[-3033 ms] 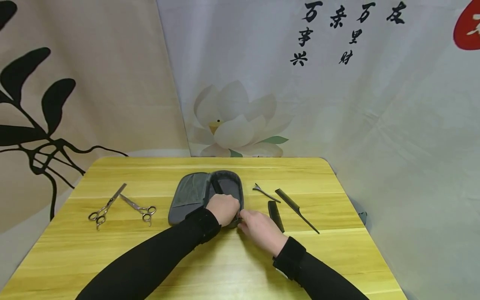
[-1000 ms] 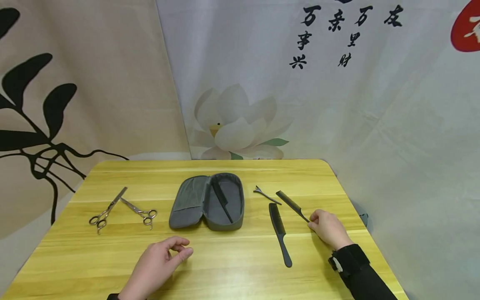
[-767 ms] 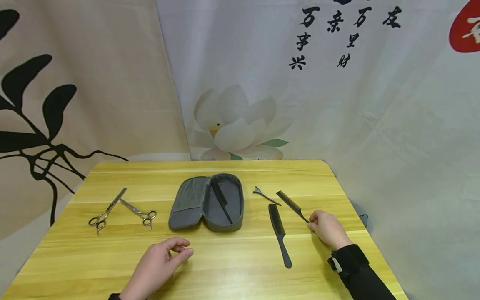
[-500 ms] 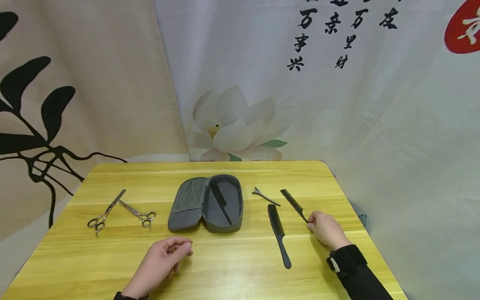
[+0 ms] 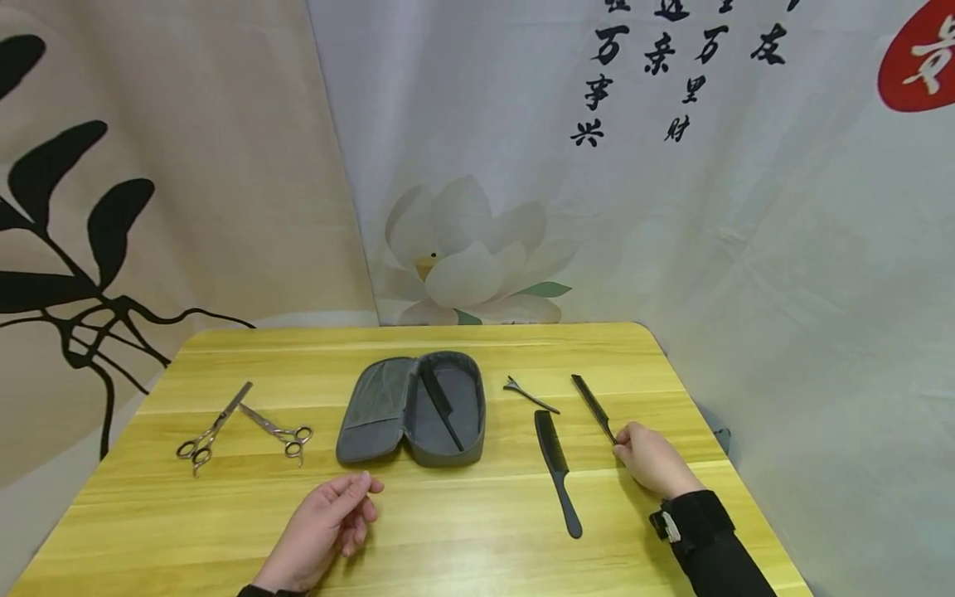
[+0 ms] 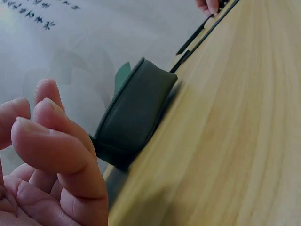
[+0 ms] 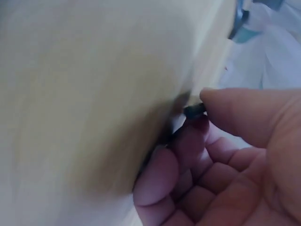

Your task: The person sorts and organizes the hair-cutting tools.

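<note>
- Hairdressing scissors [image 5: 221, 419] and a second pair of scissors [image 5: 274, 429] lie on the wooden table [image 5: 448, 551], tips nearly meeting.
- The left hand [image 5: 321, 521] is relaxed, fingers loosely bent, near the case.
- The grey case [image 5: 467, 406] lies unfolded, a black comb [image 5: 438, 396] inside its right half.
- A hair clip [image 5: 532, 396] lies beside it.
- Next, a handled comb [image 5: 555, 460].
- The right hand [image 5: 653, 460] pinches the tail of a rat-tail comb [image 5: 592, 401].

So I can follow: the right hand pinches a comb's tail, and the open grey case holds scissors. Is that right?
Not quite: the head view shows a black comb in the open grey case, not scissors. The right hand does pinch another comb by its tail.
</note>
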The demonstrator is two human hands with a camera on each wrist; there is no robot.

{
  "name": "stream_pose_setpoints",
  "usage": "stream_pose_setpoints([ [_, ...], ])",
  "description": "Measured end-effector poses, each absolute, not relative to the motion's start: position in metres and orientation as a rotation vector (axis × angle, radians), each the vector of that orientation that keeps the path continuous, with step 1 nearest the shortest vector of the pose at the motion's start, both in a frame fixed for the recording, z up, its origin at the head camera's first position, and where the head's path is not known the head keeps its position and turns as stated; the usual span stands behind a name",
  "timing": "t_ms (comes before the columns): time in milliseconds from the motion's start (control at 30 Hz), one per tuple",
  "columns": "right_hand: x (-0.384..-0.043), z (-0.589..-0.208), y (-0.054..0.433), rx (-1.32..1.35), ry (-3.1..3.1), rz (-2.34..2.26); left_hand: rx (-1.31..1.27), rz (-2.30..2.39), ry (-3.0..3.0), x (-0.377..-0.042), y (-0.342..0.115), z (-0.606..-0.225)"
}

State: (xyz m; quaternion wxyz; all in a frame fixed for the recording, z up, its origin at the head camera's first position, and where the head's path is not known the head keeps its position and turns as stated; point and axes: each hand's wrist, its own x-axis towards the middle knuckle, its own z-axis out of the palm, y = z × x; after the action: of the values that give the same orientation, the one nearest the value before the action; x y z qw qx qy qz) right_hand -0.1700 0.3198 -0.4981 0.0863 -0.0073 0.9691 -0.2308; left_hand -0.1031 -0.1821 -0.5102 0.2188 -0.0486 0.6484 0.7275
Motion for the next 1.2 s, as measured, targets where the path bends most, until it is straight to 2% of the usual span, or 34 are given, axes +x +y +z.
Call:
stream_pose_setpoints([
  [233, -0.172, -0.502, 0.337, 0.056, 2.755, -0.968, -0.055, 2.044, 1.662, -0.105, -0.187, -0.519],
  [567, -0.167, -0.521, 0.359, 0.292, 2.200, -1.959, -0.018, 2.055, 1.607, -0.107, -0.189, -0.524],
  [767, -0.163, -0.533, 0.367, 0.363, 1.970, -2.242, -0.010, 2.056, 1.600, -0.107, -0.191, -0.526],
  [1067, -0.160, -0.544, 0.370, -0.062, 1.667, -2.531, -0.011, 2.047, 1.621, -0.108, -0.192, -0.530],
  [1200, -0.163, -0.547, 0.366, -0.129, 1.638, -2.562, -0.021, 2.047, 1.636, -0.109, -0.191, -0.531],
])
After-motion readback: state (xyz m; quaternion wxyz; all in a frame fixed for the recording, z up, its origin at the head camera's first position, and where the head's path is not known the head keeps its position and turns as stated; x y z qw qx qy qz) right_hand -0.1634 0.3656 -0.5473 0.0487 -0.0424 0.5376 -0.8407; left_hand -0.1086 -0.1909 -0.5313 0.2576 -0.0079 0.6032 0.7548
